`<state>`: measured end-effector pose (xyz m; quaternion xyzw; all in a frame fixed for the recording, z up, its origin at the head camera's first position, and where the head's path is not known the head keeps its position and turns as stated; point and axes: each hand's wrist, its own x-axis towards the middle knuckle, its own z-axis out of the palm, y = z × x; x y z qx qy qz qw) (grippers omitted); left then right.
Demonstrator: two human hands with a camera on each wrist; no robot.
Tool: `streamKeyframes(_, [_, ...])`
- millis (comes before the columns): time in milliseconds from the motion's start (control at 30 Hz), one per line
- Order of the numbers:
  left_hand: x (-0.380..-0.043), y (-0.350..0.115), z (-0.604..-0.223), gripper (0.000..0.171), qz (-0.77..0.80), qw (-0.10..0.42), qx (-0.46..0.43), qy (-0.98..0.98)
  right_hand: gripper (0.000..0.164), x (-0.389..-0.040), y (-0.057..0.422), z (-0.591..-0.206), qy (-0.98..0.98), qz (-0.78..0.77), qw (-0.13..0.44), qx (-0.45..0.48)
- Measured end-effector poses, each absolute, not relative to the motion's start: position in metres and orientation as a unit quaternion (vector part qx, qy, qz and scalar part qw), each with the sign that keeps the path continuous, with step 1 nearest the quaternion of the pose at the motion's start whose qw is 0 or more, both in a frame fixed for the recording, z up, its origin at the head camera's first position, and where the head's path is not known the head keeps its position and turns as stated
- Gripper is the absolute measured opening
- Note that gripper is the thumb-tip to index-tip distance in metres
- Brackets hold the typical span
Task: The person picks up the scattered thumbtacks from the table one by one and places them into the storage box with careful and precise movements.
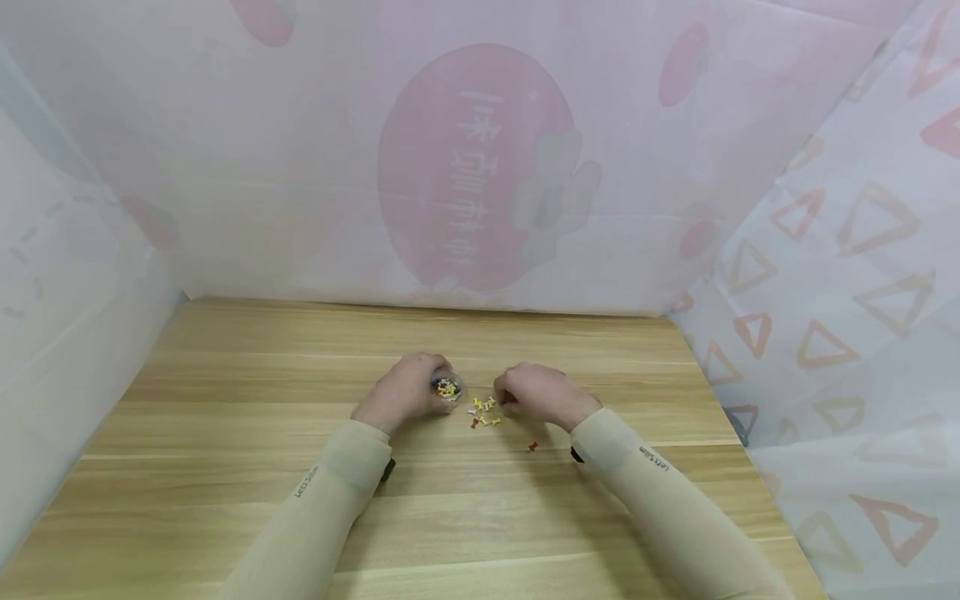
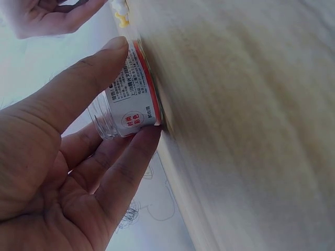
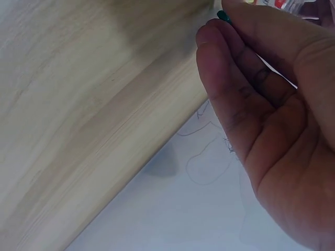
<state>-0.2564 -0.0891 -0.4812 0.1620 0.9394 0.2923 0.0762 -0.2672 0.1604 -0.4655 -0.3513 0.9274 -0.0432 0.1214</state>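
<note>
My left hand (image 1: pixel 405 390) grips a small clear jar (image 2: pixel 144 89) with a printed label, thumb on one side and fingers on the other. The jar stands on the wooden table, and colourful push pins (image 1: pixel 447 388) show through its open mouth. To its right, my right hand (image 1: pixel 543 393) is low over the table. In the right wrist view its thumb and fingers pinch a green push pin (image 3: pixel 223 16), mostly hidden by the fingertips. Between the hands lie several loose yellow and white pins (image 1: pixel 477 403) and a red pin (image 1: pixel 474 423).
Another red push pin (image 1: pixel 532 447) lies alone, nearer to me, below the right hand. The wooden table (image 1: pixel 247 400) meets a printed pink-and-white sheet (image 1: pixel 315 242) at the back, with similar sheets at both sides.
</note>
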Motion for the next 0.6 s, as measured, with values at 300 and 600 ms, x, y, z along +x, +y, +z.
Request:
streamKeyframes(300, [-0.256,-0.088,-0.48,0.058,0.287,0.078,0.159,0.941,0.012,-0.27,0.153,-0.46,0.926,-0.065,0.076,-0.364])
streamKeyframes(600, [-0.256,-0.088,-0.481,0.058,0.282,0.074,0.167,0.942,0.021,-0.27,0.143,-0.454,0.922,-0.134,0.025,-0.363])
